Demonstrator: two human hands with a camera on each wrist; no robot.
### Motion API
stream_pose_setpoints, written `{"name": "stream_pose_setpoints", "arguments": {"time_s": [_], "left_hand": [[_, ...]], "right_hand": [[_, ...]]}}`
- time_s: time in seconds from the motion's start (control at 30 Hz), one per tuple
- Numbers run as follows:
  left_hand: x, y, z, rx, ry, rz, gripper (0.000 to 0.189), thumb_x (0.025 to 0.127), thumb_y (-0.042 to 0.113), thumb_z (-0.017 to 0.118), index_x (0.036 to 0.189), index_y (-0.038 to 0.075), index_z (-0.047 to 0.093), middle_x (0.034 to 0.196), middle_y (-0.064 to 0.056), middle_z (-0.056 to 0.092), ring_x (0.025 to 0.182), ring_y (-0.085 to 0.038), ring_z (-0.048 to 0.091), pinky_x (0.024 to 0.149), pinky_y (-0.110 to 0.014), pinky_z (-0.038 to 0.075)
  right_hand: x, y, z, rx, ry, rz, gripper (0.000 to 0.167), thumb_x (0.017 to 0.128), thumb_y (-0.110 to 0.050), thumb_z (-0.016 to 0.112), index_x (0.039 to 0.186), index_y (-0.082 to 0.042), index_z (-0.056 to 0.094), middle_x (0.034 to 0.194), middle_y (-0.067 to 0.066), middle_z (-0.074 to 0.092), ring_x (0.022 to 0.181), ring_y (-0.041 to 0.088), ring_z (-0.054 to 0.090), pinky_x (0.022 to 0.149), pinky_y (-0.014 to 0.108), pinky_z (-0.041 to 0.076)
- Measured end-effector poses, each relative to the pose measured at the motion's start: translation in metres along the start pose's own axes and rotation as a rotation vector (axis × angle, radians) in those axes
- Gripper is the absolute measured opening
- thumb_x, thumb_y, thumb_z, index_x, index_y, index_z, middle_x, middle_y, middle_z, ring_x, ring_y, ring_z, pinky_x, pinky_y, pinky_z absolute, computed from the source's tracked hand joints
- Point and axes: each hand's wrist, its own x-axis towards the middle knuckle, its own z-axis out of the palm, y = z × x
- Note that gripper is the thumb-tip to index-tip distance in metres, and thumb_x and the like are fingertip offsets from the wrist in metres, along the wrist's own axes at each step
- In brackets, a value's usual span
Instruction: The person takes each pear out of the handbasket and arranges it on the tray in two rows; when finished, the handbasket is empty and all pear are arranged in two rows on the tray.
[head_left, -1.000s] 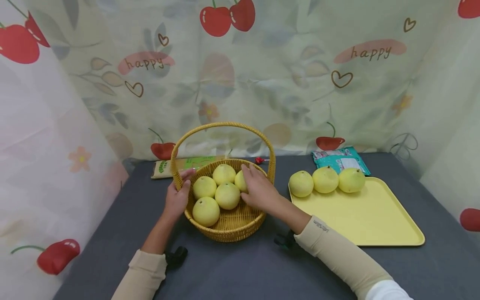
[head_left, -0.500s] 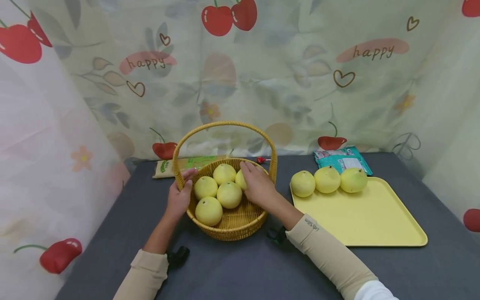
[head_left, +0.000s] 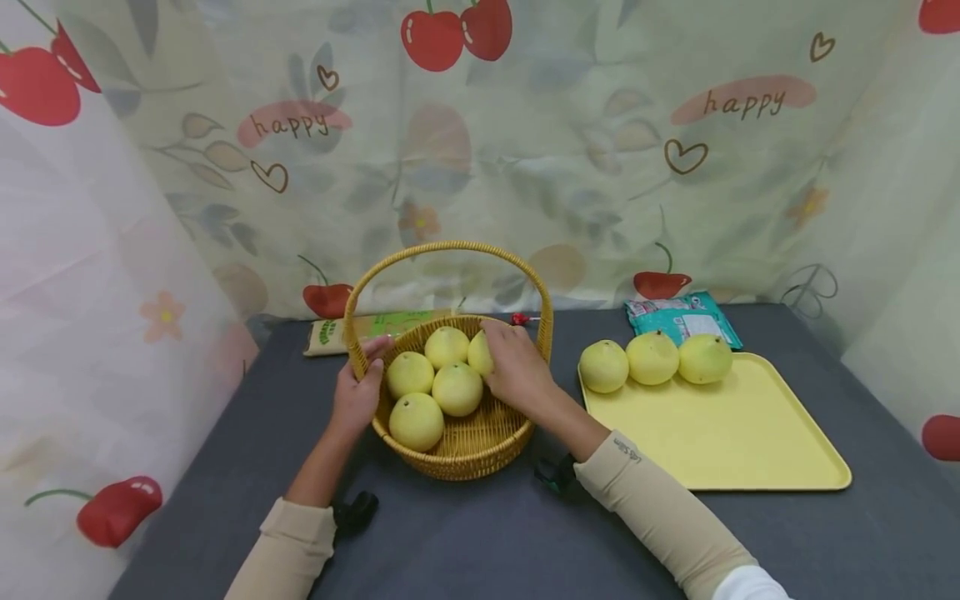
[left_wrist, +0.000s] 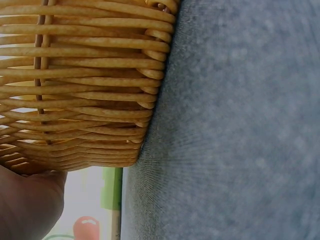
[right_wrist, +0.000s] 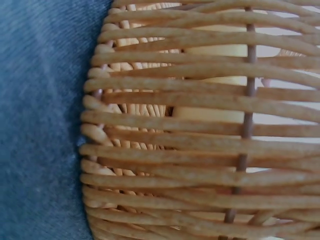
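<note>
A wicker basket [head_left: 465, 462] with a tall arched handle stands on the table and holds several round yellow-green pears [head_left: 416, 422]. At its left side, my left hand [head_left: 356, 398] grips the rim by the foot of the handle. In the left wrist view, part of that hand [left_wrist: 30, 205] lies against the woven wall [left_wrist: 90, 85]. My right hand [head_left: 519, 371] reaches inside over the right rim and holds the far-right pear [head_left: 480, 354], which it partly covers. Only the basket's weave [right_wrist: 200, 155] fills the right wrist view; the right hand's fingers are hidden there.
To the right lies a yellow tray [head_left: 727, 450] with three pears [head_left: 652, 358] along its back edge. Behind it is a teal packet [head_left: 682, 318]. A long beige-and-green packet [head_left: 330, 335] and a small red-wrapped item [head_left: 520, 319] lie behind the basket.
My right hand has shifted slightly left and its fingers have closed around the far-right pear in the basket. The left hand keeps its grip; the basket and tray have stayed put.
</note>
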Motion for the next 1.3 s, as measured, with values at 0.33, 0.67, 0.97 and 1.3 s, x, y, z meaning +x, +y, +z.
{"name": "stream_pose_setpoints", "arguments": {"time_s": [0.33,0.67,0.97,1.3], "left_hand": [[-0.001,0.002,0.000,0.008,-0.011,-0.002,0.035,0.105,-0.002,0.044,0.139,-0.011,0.050,0.139,-0.029,0.053,0.136,-0.034,0.045,0.110,-0.032,0.031],[0.000,-0.001,-0.002,0.003,-0.008,0.002,0.035,0.105,-0.002,0.045,0.138,-0.009,0.052,0.139,-0.027,0.054,0.135,-0.032,0.046,0.107,-0.026,0.033],[-0.001,-0.001,-0.001,-0.006,-0.014,0.014,0.035,0.105,-0.002,0.046,0.138,-0.010,0.051,0.138,-0.028,0.054,0.135,-0.034,0.046,0.106,-0.022,0.033],[-0.001,-0.001,0.000,-0.006,-0.005,0.018,0.035,0.105,-0.002,0.045,0.138,-0.011,0.051,0.138,-0.030,0.053,0.135,-0.035,0.045,0.104,-0.021,0.033]], "right_hand": [[-0.002,0.006,-0.003,0.228,0.108,-0.021,0.073,0.079,-0.003,0.084,0.143,-0.004,0.050,0.142,0.012,0.053,0.130,0.032,0.043,0.104,0.047,0.037],[-0.005,0.009,-0.005,0.384,0.204,-0.108,0.074,0.085,-0.012,0.081,0.149,-0.007,0.045,0.149,0.011,0.047,0.135,0.028,0.044,0.108,0.046,0.036],[-0.010,0.012,-0.005,0.660,0.232,-0.149,0.081,0.085,-0.011,0.081,0.154,-0.012,0.039,0.152,0.008,0.043,0.137,0.022,0.043,0.097,0.043,0.048],[-0.006,0.013,-0.006,0.726,0.131,-0.181,0.076,0.086,-0.013,0.079,0.151,-0.012,0.039,0.147,0.007,0.045,0.124,0.023,0.052,0.091,0.044,0.050]]}}
